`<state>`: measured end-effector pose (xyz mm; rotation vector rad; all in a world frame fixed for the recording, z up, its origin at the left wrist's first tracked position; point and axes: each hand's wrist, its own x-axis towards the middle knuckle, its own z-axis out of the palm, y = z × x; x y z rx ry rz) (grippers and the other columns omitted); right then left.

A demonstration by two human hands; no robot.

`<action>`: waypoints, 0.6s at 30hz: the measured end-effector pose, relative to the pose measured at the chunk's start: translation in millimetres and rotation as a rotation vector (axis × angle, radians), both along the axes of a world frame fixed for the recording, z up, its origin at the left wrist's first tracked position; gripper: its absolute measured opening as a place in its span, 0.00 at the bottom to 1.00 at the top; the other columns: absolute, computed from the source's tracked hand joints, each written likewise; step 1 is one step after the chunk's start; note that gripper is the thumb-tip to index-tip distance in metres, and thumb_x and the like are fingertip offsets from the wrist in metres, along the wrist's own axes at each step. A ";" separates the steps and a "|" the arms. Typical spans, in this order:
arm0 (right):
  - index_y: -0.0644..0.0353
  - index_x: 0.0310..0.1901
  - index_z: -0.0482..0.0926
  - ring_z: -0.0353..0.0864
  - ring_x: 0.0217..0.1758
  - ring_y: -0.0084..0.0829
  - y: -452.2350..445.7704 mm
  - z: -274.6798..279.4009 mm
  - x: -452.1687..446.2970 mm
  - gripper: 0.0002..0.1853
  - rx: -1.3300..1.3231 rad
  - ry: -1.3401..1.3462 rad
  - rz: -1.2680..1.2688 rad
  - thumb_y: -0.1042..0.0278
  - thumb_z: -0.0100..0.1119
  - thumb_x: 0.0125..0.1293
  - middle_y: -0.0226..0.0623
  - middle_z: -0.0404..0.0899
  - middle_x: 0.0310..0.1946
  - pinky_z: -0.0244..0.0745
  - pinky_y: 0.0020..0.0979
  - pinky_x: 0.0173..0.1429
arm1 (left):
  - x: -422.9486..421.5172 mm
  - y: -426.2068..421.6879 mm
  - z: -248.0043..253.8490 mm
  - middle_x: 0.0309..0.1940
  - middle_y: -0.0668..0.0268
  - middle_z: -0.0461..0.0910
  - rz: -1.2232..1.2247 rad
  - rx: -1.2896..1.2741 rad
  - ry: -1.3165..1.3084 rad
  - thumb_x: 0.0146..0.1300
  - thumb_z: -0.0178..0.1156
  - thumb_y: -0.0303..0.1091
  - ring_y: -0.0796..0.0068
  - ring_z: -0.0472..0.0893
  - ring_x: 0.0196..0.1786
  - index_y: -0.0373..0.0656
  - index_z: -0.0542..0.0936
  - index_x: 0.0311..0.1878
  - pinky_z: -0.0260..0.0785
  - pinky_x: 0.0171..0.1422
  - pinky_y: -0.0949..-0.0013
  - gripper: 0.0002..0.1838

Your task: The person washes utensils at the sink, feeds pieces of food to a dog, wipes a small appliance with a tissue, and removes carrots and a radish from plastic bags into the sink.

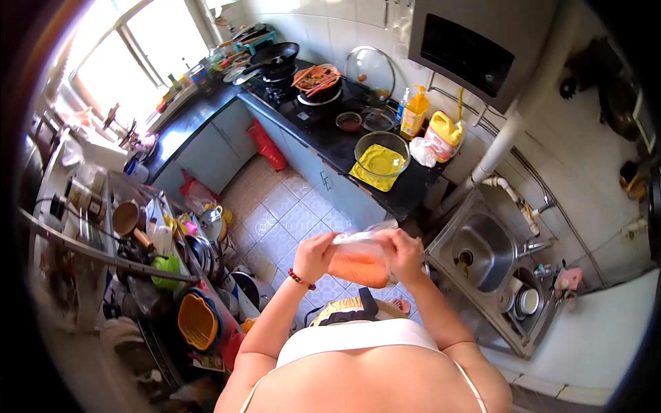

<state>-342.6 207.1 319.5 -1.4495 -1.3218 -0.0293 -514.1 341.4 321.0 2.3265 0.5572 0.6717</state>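
My left hand [312, 259] and my right hand [403, 253] are in front of my body, above the tiled floor. Between them hangs a clear plastic bag [363, 237], its top gathered and crumpled at my fingers. Both hands are closed on the upper part of the bag, one at each side. Inside it are orange pieces [358, 270] that look like carrots, though the plastic blurs their exact kind. A beaded bracelet [301, 279] circles my left wrist.
A glass bowl [382, 155] rests on a yellow cloth [372, 180] at the counter's near end. Bottles [414, 113] and a stove with pans [275, 58] stand farther along. The metal sink [485, 251] is at right; a crowded rack [103, 241] fills the left.
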 end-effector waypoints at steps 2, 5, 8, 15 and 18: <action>0.60 0.38 0.75 0.79 0.28 0.41 -8.9 0.3 -9.9 0.05 -0.073 0.169 -0.108 0.71 0.55 0.62 0.43 0.78 0.28 0.72 0.33 0.32 | -2.8 2.7 -7.5 0.28 0.56 0.78 0.040 -0.089 -0.079 0.55 0.52 0.28 0.57 0.79 0.30 0.40 0.77 0.39 0.71 0.35 0.63 0.09; 0.63 0.37 0.73 0.79 0.28 0.42 -20.0 -6.0 -31.6 0.05 -0.101 0.153 -0.189 0.70 0.51 0.64 0.43 0.78 0.27 0.71 0.32 0.32 | 2.3 -13.8 -12.2 0.22 0.55 0.77 0.105 -0.189 0.019 0.59 0.50 0.29 0.53 0.77 0.26 0.41 0.75 0.42 0.70 0.32 0.60 0.09; 0.64 0.35 0.72 0.78 0.29 0.43 -36.3 -15.0 -44.4 0.05 -0.112 0.189 -0.336 0.72 0.49 0.65 0.44 0.77 0.27 0.71 0.33 0.32 | 11.3 -14.3 -33.9 0.19 0.56 0.76 0.123 -0.176 -0.069 0.60 0.49 0.30 0.53 0.77 0.24 0.42 0.74 0.42 0.69 0.31 0.59 0.09; 0.62 0.34 0.73 0.73 0.31 0.41 -100.6 -38.0 -38.2 0.03 -0.163 -0.091 -0.485 0.74 0.55 0.58 0.39 0.74 0.28 0.68 0.36 0.39 | 23.7 -2.3 -67.2 0.30 0.59 0.77 0.112 -0.177 -0.223 0.66 0.46 0.29 0.69 0.77 0.33 0.33 0.74 0.41 0.70 0.33 0.69 0.10; 0.61 0.33 0.73 0.73 0.36 0.40 -119.0 -49.7 -33.3 0.04 -0.126 -0.131 -0.544 0.73 0.55 0.57 0.37 0.74 0.28 0.67 0.37 0.43 | 31.5 -15.6 -53.5 0.29 0.61 0.74 0.060 -0.296 -0.192 0.62 0.48 0.25 0.67 0.74 0.34 0.35 0.73 0.36 0.66 0.37 0.68 0.05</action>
